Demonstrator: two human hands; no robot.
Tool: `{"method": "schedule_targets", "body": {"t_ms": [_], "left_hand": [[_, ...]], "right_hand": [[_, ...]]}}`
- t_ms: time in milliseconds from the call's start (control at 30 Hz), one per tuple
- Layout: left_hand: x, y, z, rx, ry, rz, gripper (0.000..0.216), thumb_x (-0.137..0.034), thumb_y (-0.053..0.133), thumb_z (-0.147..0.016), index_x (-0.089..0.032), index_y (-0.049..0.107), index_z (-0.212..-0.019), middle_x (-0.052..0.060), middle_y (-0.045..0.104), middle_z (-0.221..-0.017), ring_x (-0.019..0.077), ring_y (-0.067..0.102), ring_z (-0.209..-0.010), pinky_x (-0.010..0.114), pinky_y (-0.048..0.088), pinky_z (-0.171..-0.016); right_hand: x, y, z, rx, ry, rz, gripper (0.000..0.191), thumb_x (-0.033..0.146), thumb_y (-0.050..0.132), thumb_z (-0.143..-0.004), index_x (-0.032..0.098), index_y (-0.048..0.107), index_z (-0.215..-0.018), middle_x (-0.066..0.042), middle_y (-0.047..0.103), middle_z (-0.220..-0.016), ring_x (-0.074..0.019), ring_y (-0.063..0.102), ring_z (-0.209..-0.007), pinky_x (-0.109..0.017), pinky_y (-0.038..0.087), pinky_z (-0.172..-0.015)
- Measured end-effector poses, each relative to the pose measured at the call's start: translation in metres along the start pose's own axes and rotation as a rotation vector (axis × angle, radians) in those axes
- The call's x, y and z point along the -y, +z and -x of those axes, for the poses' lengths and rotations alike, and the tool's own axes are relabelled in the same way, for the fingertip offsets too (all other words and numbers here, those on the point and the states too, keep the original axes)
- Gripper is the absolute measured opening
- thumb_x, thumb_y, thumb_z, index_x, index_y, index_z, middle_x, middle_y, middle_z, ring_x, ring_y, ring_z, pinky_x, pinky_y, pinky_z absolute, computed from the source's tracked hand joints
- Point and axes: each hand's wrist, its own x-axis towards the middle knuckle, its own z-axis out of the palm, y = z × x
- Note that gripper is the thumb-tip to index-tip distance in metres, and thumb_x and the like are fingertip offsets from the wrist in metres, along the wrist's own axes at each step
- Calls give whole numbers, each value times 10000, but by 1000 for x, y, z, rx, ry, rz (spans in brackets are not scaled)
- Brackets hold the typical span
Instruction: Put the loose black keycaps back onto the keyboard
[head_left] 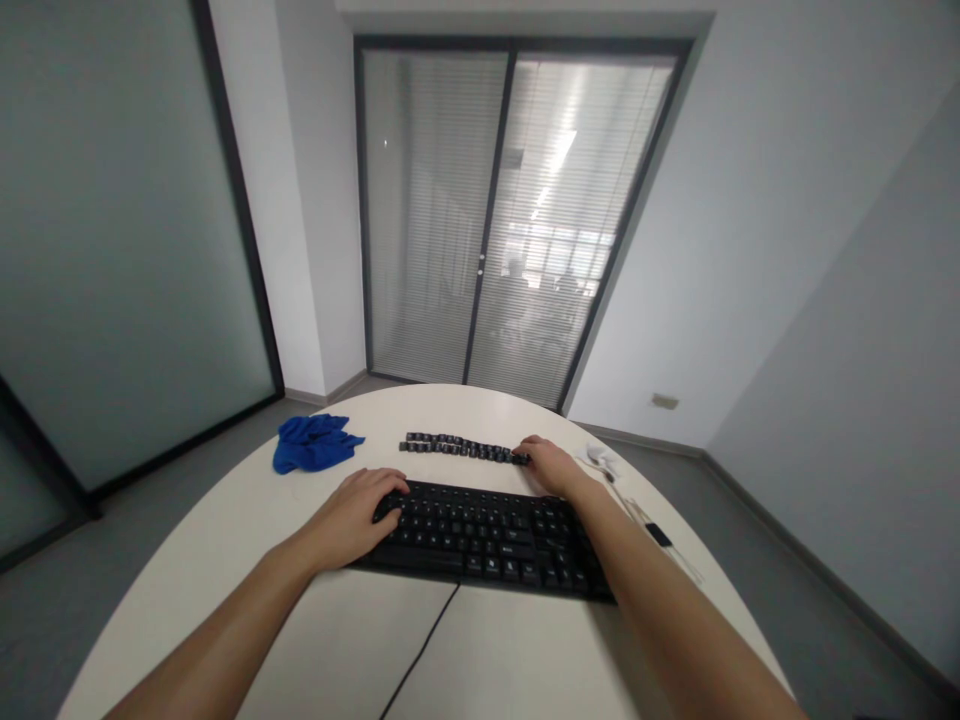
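A black keyboard (480, 535) lies on the round table, its cable coming out of the side nearest me. My left hand (364, 515) grips the keyboard's left end, thumb over the keys and fingers at the far corner. Beyond the keyboard, loose black keycaps (450, 446) are laid out in two rows. At the right end of these rows, my right hand (546, 465) has its fingertips closed on a small black keycap (519, 458). My right forearm passes over the keyboard's right end and hides part of it.
A crumpled blue cloth (315, 443) lies at the table's left. To the right are white cables (600, 460) and a small black object (658, 535), close to the edge of the white table (480, 400). Behind stands a glass partition (435, 220) with blinds.
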Motion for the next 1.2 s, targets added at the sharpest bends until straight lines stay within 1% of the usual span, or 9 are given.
{"method": "schedule_targets", "body": {"t_ms": [233, 500, 700, 767, 900, 967, 1033, 1133, 1200], "left_hand": [[0, 0, 0, -19, 14, -8, 254, -262, 548, -865, -246, 638, -1102, 60, 651, -1258, 280, 579, -1160, 464, 421, -1044], [0, 0, 1, -12, 12, -14, 250, -254, 541, -866, -253, 633, -1099, 54, 645, -1269, 281, 578, -1168, 463, 416, -1051], [1, 1, 0, -16, 15, -12, 257, -258, 543, -867, -251, 634, -1108, 56, 649, -1262, 283, 579, -1157, 465, 421, -1039], [2, 2, 0, -26, 19, -12, 256, -262, 543, -865, -251, 637, -1104, 55, 652, -1258, 282, 584, -1149, 456, 431, -1028], [2, 3, 1, -24, 27, -13, 254, -266, 540, -870, -250, 635, -1105, 56, 652, -1260, 279, 586, -1161, 461, 416, -1051], [1, 2, 1, -21, 23, -17, 261, -263, 536, -872, -248, 631, -1115, 58, 650, -1265, 280, 582, -1167, 469, 411, -1056], [1, 2, 0, -19, 21, -17, 258, -266, 537, -872, -249, 631, -1112, 58, 649, -1267, 282, 581, -1165, 472, 415, -1053], [1, 2, 0, -21, 21, -12, 251, -274, 541, -867, -249, 636, -1098, 63, 650, -1268, 285, 585, -1158, 471, 423, -1045], [1, 2, 0, -19, 21, -9, 254, -276, 542, -867, -249, 636, -1101, 66, 651, -1269, 287, 584, -1160, 470, 426, -1040]], "right_hand": [[-10, 3, 2, 1, 3, -12, 469, 65, 547, -787, 180, 717, -1209, -120, 660, -1283, -248, 629, -1143, -310, 429, -1034], [-24, -1, 13, -9, 98, -19, 320, 113, 577, -802, 181, 780, -1040, -118, 741, -1113, -255, 670, -1053, -318, 465, -965], [-19, -10, 33, -7, 119, -69, 318, 116, 585, -791, 236, 782, -1011, -65, 782, -963, -232, 711, -920, -298, 510, -855], [-17, -11, 42, -12, 108, -91, 339, 121, 589, -793, 254, 772, -1046, -53, 783, -985, -228, 713, -936, -299, 513, -859], [-21, -9, 53, -49, 96, -215, 496, 107, 622, -774, 236, 666, -1251, -68, 760, -1100, -222, 710, -967, -329, 529, -882], [-23, -9, 55, -95, 101, -311, 529, 98, 640, -768, 206, 622, -1286, -89, 749, -1112, -213, 714, -941, -336, 545, -869], [-20, -12, 58, -155, 112, -398, 452, 124, 654, -787, 190, 636, -1233, -103, 744, -1096, -213, 716, -935, -348, 556, -872], [-10, -16, 66, -219, 100, -528, 298, 189, 673, -806, 187, 677, -1104, -106, 748, -1067, -227, 710, -993, -383, 556, -928], [0, -16, 74, -235, 81, -606, 300, 204, 669, -804, 191, 673, -1104, -106, 738, -1115, -231, 696, -1052, -395, 556, -952]]}}
